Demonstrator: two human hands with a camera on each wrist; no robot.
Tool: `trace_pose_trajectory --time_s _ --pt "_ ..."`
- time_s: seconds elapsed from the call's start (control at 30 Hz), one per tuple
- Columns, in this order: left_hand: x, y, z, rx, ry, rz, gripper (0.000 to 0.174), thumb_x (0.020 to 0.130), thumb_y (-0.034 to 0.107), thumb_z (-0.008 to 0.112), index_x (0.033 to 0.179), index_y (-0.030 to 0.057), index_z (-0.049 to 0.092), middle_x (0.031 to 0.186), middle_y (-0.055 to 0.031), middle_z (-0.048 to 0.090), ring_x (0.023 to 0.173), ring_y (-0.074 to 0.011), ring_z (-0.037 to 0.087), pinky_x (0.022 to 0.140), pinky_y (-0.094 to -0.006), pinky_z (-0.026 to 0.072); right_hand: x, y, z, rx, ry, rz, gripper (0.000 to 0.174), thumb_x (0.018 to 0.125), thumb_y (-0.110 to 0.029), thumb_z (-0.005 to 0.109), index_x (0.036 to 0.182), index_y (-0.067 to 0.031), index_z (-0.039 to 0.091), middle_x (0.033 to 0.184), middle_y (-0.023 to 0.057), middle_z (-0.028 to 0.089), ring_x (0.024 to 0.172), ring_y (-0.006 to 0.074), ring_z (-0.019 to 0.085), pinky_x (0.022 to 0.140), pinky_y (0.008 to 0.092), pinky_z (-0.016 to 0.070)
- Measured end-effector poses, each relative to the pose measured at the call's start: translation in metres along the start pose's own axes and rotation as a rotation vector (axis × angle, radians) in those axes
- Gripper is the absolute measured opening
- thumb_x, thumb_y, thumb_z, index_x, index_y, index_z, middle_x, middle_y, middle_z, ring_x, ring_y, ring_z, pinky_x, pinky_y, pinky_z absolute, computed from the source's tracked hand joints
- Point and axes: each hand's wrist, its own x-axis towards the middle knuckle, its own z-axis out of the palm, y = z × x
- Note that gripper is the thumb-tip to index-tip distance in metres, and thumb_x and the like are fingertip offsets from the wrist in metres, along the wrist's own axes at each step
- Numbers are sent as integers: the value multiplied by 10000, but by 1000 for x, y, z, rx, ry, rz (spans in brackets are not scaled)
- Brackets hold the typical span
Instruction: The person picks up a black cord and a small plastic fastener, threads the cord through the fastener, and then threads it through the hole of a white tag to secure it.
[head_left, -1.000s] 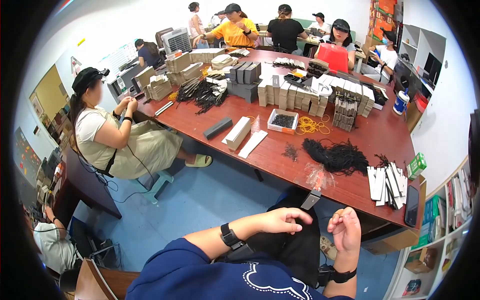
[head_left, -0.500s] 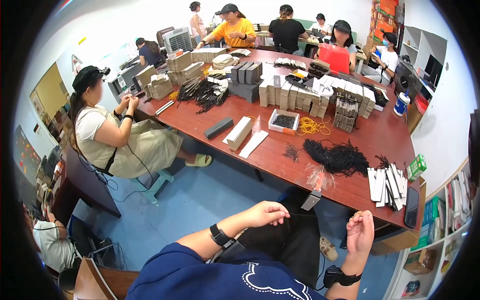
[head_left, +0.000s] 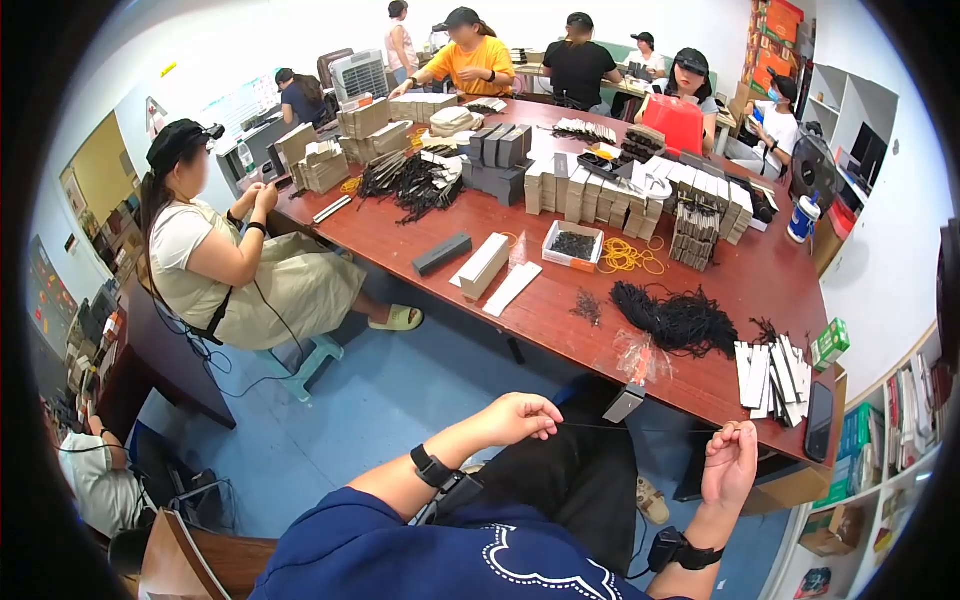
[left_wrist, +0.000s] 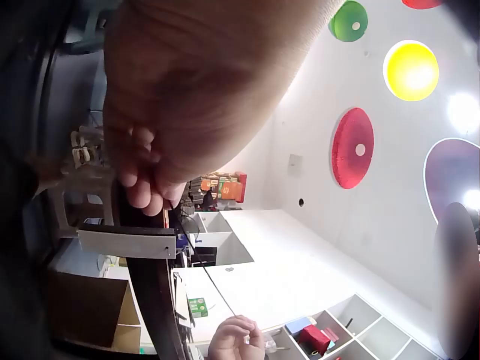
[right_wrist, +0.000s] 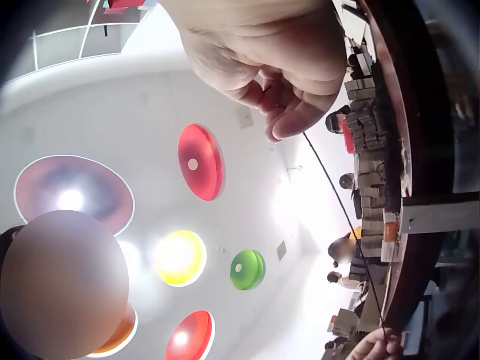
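Observation:
A thin black cord point(right_wrist: 341, 206) stretches straight between my two hands, in front of the table edge and above my lap. My left hand point(head_left: 522, 418) pinches one end between thumb and fingertips; in the left wrist view its fingers partly hide that end. On the other side my right hand point(head_left: 732, 465) is raised with curled fingers and pinches the other end. Just beyond the cord, a grey metal piece point(head_left: 624, 402) juts from the table edge. A tangled bundle of black cords point(head_left: 672, 318) lies on the table behind it.
The red-brown table point(head_left: 560, 330) also bears white strips with black cords point(head_left: 775, 372), a phone point(head_left: 820, 415), a white box of small black pieces point(head_left: 573, 245), yellow rubber bands point(head_left: 632, 256) and stacked card pieces. A seated person point(head_left: 215, 240) works at the left.
My hands were close together a second ago. The left has moved left and the right has moved right, and the cord now runs straight between them.

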Motion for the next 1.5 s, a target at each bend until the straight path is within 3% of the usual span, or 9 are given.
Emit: trace_pose_trajectory --time_s 0.2,0.27,0.3,0.37,0.7,0.87,1.0,1.13,1.5 --pt "-1 6 7 236 100 78 91 864 75 592 912 21 647 840 -45 655 777 -124 619 703 -260 497 -4 9 7 -178 -67 62 172 938 -166 468 809 -53 481 748 68 535 615 140 531 547 253 446" --pt "-2 11 13 535 159 516 65 809 70 638 851 33 671 816 -71 650 780 -191 626 700 -296 497 -10 24 14 -395 -155 182 174 939 -159 471 843 -26 528 747 81 588 620 139 578 571 253 488" --pt "-1 14 20 533 133 548 72 772 75 661 835 48 682 807 -93 638 796 -246 617 707 -324 497 -15 36 19 -494 -274 248 184 936 -168 484 861 -16 554 786 88 617 642 133 595 596 253 500" --pt "1 13 34 516 76 573 87 779 79 657 856 45 679 816 -92 640 796 -244 618 711 -328 496 -26 62 35 -658 -449 429 135 916 -125 516 904 -9 583 831 63 630 671 101 591 614 233 495" --pt "-9 29 45 540 20 479 233 788 93 644 1018 52 639 831 -133 656 759 -270 639 684 -339 511 -31 88 36 -485 -502 654 132 916 -107 500 925 1 576 833 62 619 667 110 581 607 223 471" --pt "-6 25 52 487 12 438 222 785 90 654 1003 48 640 824 -124 657 762 -251 644 684 -331 512 -35 91 34 -437 -467 637 62 902 -40 496 958 -19 478 797 85 605 644 124 586 583 230 483" --pt "-5 24 55 461 21 432 210 788 95 657 993 49 640 825 -113 659 753 -234 644 681 -326 511 -34 92 31 -470 -455 653 167 881 19 502 976 -43 379 779 111 597 596 134 585 527 231 486" --pt "-4 25 53 515 -49 458 211 795 98 651 1001 49 641 827 -111 659 756 -237 645 681 -328 511 -34 92 32 -493 -461 633 171 880 23 492 970 -45 362 771 115 594 570 136 580 500 230 482" --pt "-2 13 56 574 35 504 146 796 122 644 916 38 652 789 -111 643 717 -247 626 643 -326 497 -40 96 34 -545 -344 615 150 878 4 497 936 -46 368 745 111 594 557 123 572 483 219 468"
